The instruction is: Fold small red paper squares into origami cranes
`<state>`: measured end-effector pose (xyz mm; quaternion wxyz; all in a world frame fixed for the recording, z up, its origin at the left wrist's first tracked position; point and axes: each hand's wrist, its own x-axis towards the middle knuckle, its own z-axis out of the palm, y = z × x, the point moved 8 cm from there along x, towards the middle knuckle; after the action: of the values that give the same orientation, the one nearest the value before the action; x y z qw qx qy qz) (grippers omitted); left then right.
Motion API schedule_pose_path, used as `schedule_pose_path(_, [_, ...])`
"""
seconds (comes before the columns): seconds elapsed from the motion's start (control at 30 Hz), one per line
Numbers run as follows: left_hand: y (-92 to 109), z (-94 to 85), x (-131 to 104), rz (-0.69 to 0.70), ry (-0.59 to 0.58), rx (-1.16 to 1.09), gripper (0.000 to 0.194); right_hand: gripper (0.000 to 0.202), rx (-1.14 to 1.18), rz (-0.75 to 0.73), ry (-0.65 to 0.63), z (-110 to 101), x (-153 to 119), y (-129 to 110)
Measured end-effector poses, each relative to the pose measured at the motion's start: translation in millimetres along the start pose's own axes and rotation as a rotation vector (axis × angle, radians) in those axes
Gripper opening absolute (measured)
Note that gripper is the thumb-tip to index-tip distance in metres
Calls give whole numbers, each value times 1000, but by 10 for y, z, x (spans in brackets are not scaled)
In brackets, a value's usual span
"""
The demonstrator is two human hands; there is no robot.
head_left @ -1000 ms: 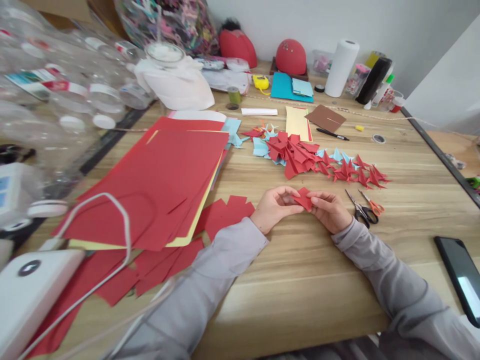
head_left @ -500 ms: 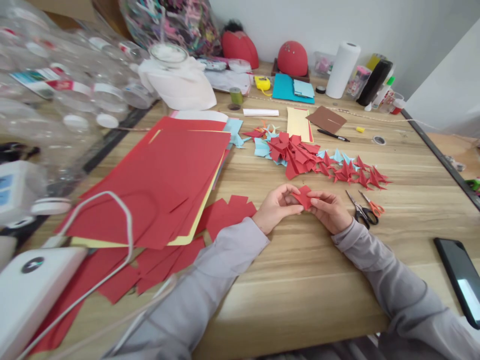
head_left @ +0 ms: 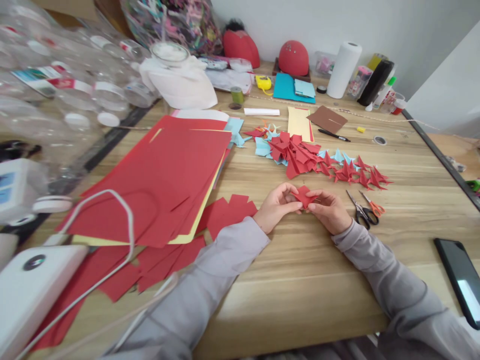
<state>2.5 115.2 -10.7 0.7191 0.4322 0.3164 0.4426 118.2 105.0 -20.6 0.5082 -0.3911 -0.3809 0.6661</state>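
Between my two hands is a small folded piece of red paper [head_left: 305,195], diamond-shaped, held just above the table. My left hand [head_left: 278,206] pinches its left side between thumb and fingers. The right edge is pinched by my right hand [head_left: 330,209], thumb below and fingers above. Beyond my hands lies a heap of folded red paper pieces [head_left: 296,152]. Several red paper cranes [head_left: 347,171] stand to its right, with light blue ones [head_left: 339,156] behind them. Cut red paper squares [head_left: 228,214] lie left of my left hand.
Black-handled scissors [head_left: 365,215] and orange scissors [head_left: 373,202] lie right of my right hand. A phone [head_left: 459,280] is at the right edge. Large red sheets [head_left: 161,175] are stacked on the left, near a white power bank [head_left: 41,290] with a cable. Plastic bottles [head_left: 75,95] crowd the far left.
The red paper now shows a wider, flatter diamond face between my fingers. My right thumb has shifted slightly left and down along it. Other things stay where they were.
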Motion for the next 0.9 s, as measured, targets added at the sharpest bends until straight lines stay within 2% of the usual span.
schedule_pose_path(0.27, [6,-3,-2,8,9,48,31,31,-30,-23,-35,23,1,-4])
schedule_pose_path(0.9, [6,10,0,60,36,126,33,30,-4,6,-20,-11,15,28])
